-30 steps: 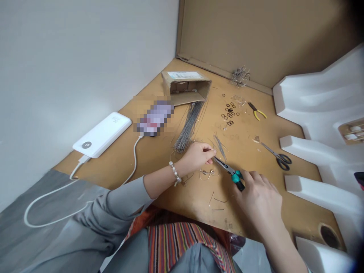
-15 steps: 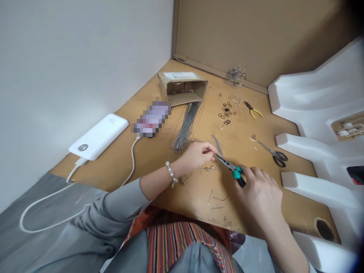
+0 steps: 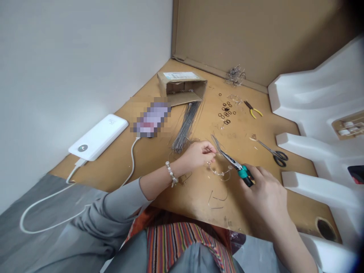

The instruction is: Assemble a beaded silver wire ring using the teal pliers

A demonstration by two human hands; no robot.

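My left hand (image 3: 197, 155) is pinched shut on one end of a thin bent wire (image 3: 219, 171) with small beads, which curves down and right to the plier jaws. My right hand (image 3: 265, 193) is closed round the teal handles of needle-nose pliers (image 3: 235, 164), whose tips point up-left toward my left fingers and grip the wire. Both hands hover just above the brown cardboard work surface (image 3: 256, 189). A bundle of straight grey wires (image 3: 186, 125) lies just beyond my left hand.
Scissors (image 3: 272, 152), yellow-handled pliers (image 3: 253, 109), small black rings (image 3: 226, 113) and a tangle of wire (image 3: 234, 74) lie further back. An open cardboard box (image 3: 182, 87), a phone (image 3: 150, 117) and a white power bank (image 3: 98, 137) with cable sit left. White foam blocks (image 3: 318, 98) line the right.
The wire piece has been lifted off the surface and stretched between my left fingers and the pliers. My right hand with the pliers has shifted slightly right.
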